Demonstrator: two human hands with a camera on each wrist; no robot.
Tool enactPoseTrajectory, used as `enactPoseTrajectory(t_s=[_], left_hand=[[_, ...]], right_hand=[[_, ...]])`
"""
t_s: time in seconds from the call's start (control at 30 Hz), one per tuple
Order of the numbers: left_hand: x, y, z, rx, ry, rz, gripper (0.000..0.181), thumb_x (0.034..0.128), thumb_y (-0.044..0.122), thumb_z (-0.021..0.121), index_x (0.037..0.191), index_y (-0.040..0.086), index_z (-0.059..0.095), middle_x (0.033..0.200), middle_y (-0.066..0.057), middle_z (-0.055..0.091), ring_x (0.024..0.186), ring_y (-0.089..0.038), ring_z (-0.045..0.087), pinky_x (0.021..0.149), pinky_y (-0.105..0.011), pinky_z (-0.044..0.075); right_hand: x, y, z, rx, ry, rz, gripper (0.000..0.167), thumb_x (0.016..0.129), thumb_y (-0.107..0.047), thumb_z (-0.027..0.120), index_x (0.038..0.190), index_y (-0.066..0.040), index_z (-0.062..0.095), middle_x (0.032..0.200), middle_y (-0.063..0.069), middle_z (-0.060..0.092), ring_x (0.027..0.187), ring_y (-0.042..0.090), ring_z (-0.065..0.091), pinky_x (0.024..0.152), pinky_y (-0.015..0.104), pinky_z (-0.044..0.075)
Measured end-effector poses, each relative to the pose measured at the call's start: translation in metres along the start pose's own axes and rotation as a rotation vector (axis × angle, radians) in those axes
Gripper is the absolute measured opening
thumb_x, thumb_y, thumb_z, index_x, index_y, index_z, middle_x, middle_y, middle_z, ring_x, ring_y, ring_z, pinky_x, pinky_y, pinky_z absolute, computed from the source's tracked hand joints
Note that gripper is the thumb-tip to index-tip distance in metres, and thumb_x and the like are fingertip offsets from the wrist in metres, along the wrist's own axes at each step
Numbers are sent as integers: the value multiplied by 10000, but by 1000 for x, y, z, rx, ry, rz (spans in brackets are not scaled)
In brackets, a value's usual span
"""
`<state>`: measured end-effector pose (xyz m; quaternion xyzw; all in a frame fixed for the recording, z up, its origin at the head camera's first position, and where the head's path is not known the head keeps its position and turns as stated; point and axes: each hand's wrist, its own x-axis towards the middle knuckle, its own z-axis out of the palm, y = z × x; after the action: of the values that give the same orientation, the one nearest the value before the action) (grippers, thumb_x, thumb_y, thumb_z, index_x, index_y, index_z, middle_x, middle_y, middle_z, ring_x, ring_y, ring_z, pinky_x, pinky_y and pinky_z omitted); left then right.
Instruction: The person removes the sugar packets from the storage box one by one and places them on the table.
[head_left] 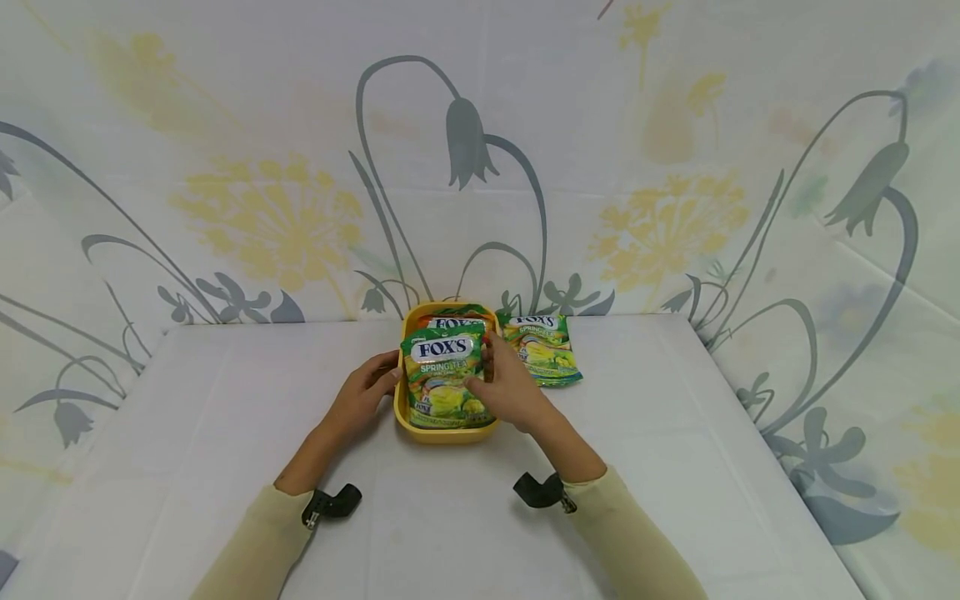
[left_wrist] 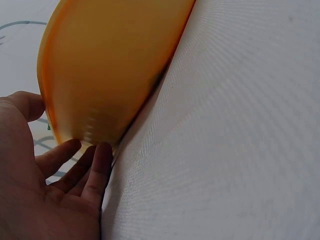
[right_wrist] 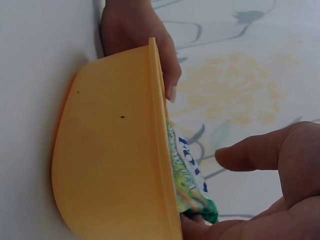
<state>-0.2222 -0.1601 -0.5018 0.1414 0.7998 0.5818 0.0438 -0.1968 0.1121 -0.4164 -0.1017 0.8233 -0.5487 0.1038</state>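
My pale sleeves (head_left: pixel 258 537) come in from the near edge over a white table (head_left: pixel 442 533), a black device (head_left: pixel 339 502) at each wrist. Ahead, at the table's far middle, stands a yellow tub (head_left: pixel 446 437). My left hand (head_left: pixel 363 396) grips its left side, thumb at the rim, fingers bent against the outer wall. My right hand (head_left: pixel 516 390) is at the right rim, thumb spread well away from the fingers, which touch the edge of a green FOX'S Spring Tea packet (head_left: pixel 442 383) in the tub. Behind that packet is a red-orange FOX'S packet (head_left: pixel 448 323). Another green packet (head_left: pixel 546 354) lies right of the tub. Farthest back hangs a flower-printed cloth (head_left: pixel 517 75).
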Motion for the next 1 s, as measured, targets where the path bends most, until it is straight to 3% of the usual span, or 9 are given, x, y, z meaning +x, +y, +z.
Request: enactPoseTrajectory(t_s=[0.17,0.3,0.47,0.73,1.0], left_hand=[[-1,1,0,2,0,0,524,1139,257,493,1585,-11,428,1584,-212,500,1371,-374,567,979,-231,547],[-2,2,0,6,2,-3,525,1140,259,490,1587,-10,424,1584,-210,500,1368,-371,569,991,-255,551],[-2,2,0,14,2,-8,529,1141,264,489,1588,-10,422,1587,-208,497,1372,-368,567,1018,-303,554],[-1,1,0,5,1,-5,526,1139,260,491,1584,-12,426,1577,-211,504,1345,-367,579,967,-212,542],[-1,2,0,8,4,-9,531,1138,264,493,1584,-16,425,1585,-217,496,1364,-371,571,1033,-366,560]], right_hand=[[0,0,2,-63,1,63,735,1031,-157,663,1625,62,290,1481,234,550,1320,354,583,1091,509,522],[0,1,4,-129,-3,65,657,1014,-158,686,1567,56,404,1463,218,575,1302,339,592,1099,513,515],[-1,3,7,-101,-34,14,684,1003,-128,700,1586,-12,361,1494,195,549,1327,328,571,1127,524,489],[-3,2,8,-169,-35,-31,713,994,-87,702,1593,-40,320,1554,211,495,1391,337,528,1163,537,445],[-2,3,12,-227,23,-13,669,987,-86,707,1556,56,385,1473,239,573,1327,346,586,1137,528,480]])
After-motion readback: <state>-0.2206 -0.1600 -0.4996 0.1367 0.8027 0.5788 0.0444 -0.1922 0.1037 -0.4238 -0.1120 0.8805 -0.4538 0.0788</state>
